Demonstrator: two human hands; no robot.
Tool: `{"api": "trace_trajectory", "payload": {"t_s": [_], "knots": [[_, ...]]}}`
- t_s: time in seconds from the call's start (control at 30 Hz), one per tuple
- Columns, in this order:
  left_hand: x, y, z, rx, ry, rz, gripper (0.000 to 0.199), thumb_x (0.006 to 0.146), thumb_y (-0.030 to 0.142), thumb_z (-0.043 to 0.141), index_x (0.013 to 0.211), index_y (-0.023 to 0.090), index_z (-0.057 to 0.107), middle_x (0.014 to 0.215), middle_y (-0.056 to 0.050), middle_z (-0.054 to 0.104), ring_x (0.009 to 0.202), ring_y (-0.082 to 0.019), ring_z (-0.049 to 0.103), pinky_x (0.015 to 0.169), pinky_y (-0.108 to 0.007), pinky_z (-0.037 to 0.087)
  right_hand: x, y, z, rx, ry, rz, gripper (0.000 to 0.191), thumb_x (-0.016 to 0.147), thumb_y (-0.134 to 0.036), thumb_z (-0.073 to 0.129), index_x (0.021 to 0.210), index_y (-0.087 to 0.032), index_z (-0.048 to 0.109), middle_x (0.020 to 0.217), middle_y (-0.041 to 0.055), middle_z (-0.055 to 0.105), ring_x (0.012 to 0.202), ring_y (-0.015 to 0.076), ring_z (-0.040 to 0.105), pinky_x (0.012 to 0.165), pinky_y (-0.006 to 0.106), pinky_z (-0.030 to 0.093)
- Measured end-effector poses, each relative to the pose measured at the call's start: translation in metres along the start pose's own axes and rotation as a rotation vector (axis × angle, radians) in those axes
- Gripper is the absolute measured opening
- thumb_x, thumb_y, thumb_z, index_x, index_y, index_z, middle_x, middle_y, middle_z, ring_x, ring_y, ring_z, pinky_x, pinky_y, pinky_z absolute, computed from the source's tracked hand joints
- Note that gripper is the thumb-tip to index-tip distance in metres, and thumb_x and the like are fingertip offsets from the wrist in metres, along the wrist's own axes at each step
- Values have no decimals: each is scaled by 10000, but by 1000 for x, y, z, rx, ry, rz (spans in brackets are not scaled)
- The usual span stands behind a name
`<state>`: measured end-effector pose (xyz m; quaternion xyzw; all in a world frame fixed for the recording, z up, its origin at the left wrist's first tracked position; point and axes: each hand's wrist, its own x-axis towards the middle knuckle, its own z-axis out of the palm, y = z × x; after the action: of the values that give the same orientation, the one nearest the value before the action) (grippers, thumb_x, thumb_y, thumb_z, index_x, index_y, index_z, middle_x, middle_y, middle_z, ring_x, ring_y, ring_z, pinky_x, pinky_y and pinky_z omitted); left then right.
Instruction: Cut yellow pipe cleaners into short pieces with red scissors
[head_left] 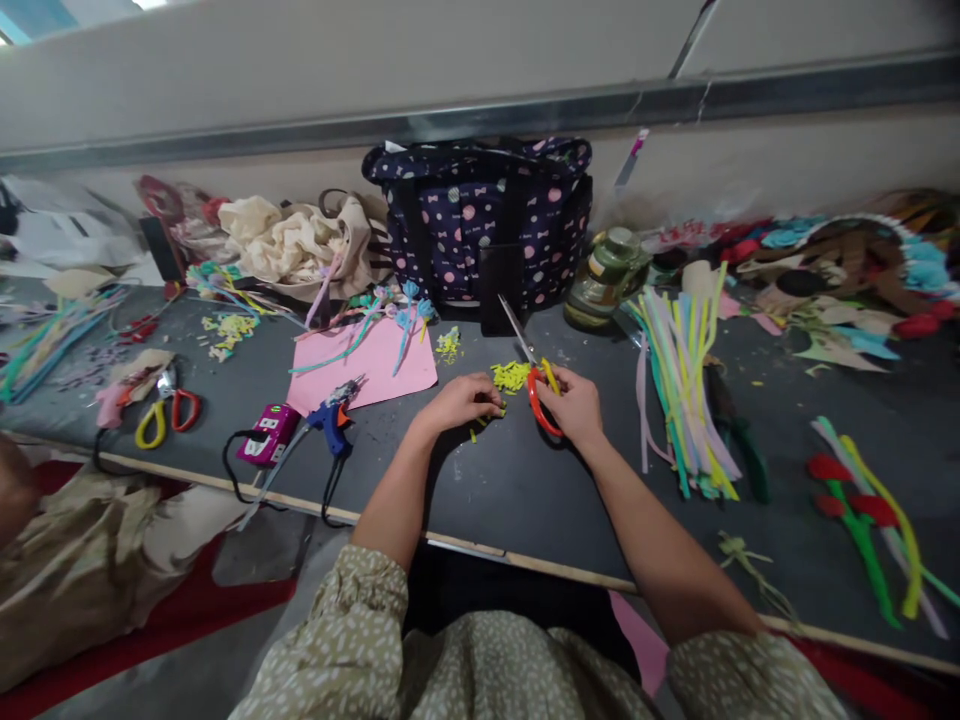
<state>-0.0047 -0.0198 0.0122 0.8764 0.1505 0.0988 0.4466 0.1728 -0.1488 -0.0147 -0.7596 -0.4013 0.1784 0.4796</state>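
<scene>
The yellow bits lie loosely heaped in front of the bag, so a brush from either hand could scatter them. The right hand grips the scissors, blades pointing towards the bag and the black slab standing against it; a careless push might knock that over. The left hand, also in front of the bag, has its fingertips pinched together at a few stray bits; whether it holds one, I cannot tell. If it strayed under the blades, a nick seems possible. As for containers, the bag hides its contents, and the greenish jar just right of it shows nothing identifiable inside.
</scene>
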Motion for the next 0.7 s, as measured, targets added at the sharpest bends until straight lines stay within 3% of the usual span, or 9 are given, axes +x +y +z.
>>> {"api": "trace_trajectory", "payload": {"t_s": [0.1,0.23,0.4,0.6,0.7], "knots": [[1,1,-2,-20,-50,6,128,787,251,585,755,156,664,779,-27,609,728,-120,563,719,-252,423,0,-1,0,-4,-4,-2,442,704,-562,592,897,-175,683,765,38,677,622,139,566,569,238,386],[-2,2,-7,-218,-44,-27,162,771,290,603,773,138,658,784,-43,613,728,-124,561,714,-260,429,0,-2,-1,-9,-7,-2,451,701,-566,583,887,-169,684,755,43,674,614,138,560,565,241,379],[-8,4,-16,-471,-5,-207,225,727,342,645,770,121,630,647,-21,588,569,-92,514,520,-208,364,-1,-3,-2,-31,-5,5,443,698,-567,583,864,-169,684,723,39,668,600,134,550,561,242,369],[-8,5,-18,-538,105,-270,244,706,350,671,762,123,598,593,-1,568,509,-71,503,441,-174,312,-1,-4,-2,-25,-4,-2,419,700,-542,591,884,-177,685,760,39,680,627,139,566,575,241,380],[-6,4,-15,-556,95,-272,258,718,361,661,775,123,581,625,-20,614,504,-72,522,432,-169,316,-1,-4,-2,-35,-16,-4,402,703,-538,594,877,-186,683,755,31,681,630,141,571,573,241,378]]}}
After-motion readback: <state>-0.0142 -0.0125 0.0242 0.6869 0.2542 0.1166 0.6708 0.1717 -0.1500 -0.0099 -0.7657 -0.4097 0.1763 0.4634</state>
